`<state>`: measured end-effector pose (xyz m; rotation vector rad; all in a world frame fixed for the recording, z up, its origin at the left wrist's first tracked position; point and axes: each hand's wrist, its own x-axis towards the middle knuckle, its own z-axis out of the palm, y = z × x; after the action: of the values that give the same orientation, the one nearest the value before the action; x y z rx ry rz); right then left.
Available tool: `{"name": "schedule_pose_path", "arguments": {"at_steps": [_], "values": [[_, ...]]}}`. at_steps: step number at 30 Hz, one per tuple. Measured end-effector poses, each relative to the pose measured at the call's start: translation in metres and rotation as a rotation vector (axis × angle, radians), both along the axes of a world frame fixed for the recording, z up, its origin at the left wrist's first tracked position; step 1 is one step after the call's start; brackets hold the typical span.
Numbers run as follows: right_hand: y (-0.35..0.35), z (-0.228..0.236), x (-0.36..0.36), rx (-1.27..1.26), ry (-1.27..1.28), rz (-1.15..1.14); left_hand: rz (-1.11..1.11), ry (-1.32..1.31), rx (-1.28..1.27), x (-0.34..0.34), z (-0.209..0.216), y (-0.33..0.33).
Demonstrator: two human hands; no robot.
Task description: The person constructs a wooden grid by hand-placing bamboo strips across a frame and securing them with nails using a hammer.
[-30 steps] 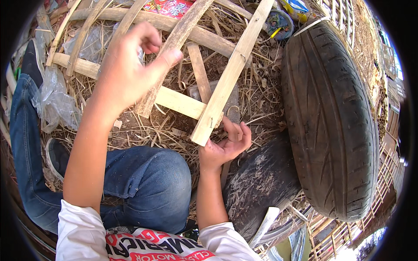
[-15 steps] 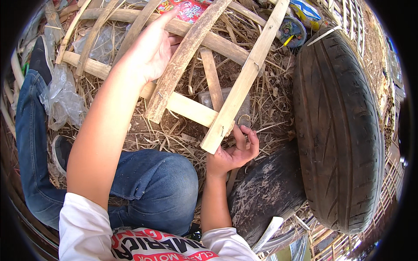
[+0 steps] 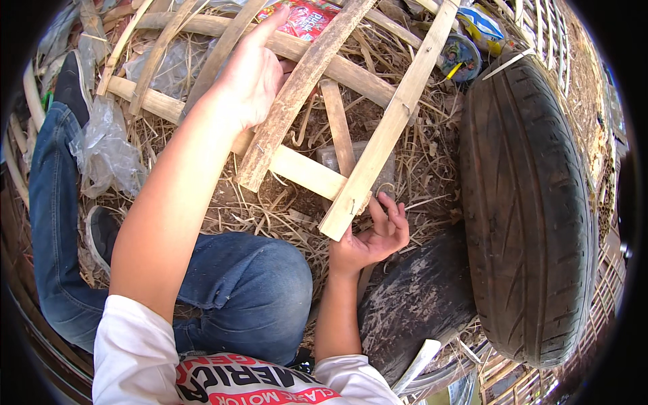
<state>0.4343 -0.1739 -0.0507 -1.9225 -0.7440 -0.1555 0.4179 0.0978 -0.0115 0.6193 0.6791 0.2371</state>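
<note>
A lattice frame of split bamboo slats (image 3: 307,172) spans the upper middle, its slats crossing at joints with small nails or wire ends showing. My left hand (image 3: 260,84) grips it among the upper left slats, thumb stretched upward and the other fingers partly hidden behind the wood. At the near right corner, my right hand (image 3: 371,236) holds the end of the long outer slat (image 3: 395,121); its thumb is under the slat and its other fingers are loosely curled beside the joint. A short slat (image 3: 337,128) slants inside the frame, above a greyish block (image 3: 364,162) on the ground.
A worn tyre (image 3: 526,209) stands at the right, with a dark, dirt-smeared rounded object (image 3: 418,297) beside it. Straw covers the soil. Clear plastic (image 3: 108,152) lies at left, a red wrapper (image 3: 304,23) at the top, and a tub (image 3: 460,57) near the tyre.
The whole view has shifted slightly, so things appear a little further right and lower. Both hands keep the same places on the bamboo frame.
</note>
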Motion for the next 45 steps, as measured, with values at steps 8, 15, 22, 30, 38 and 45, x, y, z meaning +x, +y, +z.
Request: {"name": "schedule_pose_path", "arguments": {"at_steps": [8, 15, 22, 30, 38, 45], "values": [[-0.002, -0.004, 0.001, 0.021, 0.018, 0.0, 0.001, -0.094, 0.014, -0.002, -0.004, -0.001], [-0.003, -0.003, 0.0, 0.001, 0.013, 0.001, 0.021, -0.113, 0.102, -0.002, -0.006, -0.004], [-0.003, -0.004, 0.001, 0.006, 0.013, -0.001, 0.017, -0.08, 0.157, -0.002, -0.005, -0.005], [-0.002, 0.0, 0.002, 0.005, 0.032, -0.008, 0.076, -0.118, 0.082, -0.004, -0.001, -0.007], [0.0, 0.001, 0.002, 0.024, 0.036, -0.001, 0.031, -0.155, 0.007, -0.006, -0.004, -0.004], [-0.001, 0.0, 0.002, 0.02, 0.043, -0.003, 0.009, -0.149, -0.015, -0.007, -0.01, -0.001]]}}
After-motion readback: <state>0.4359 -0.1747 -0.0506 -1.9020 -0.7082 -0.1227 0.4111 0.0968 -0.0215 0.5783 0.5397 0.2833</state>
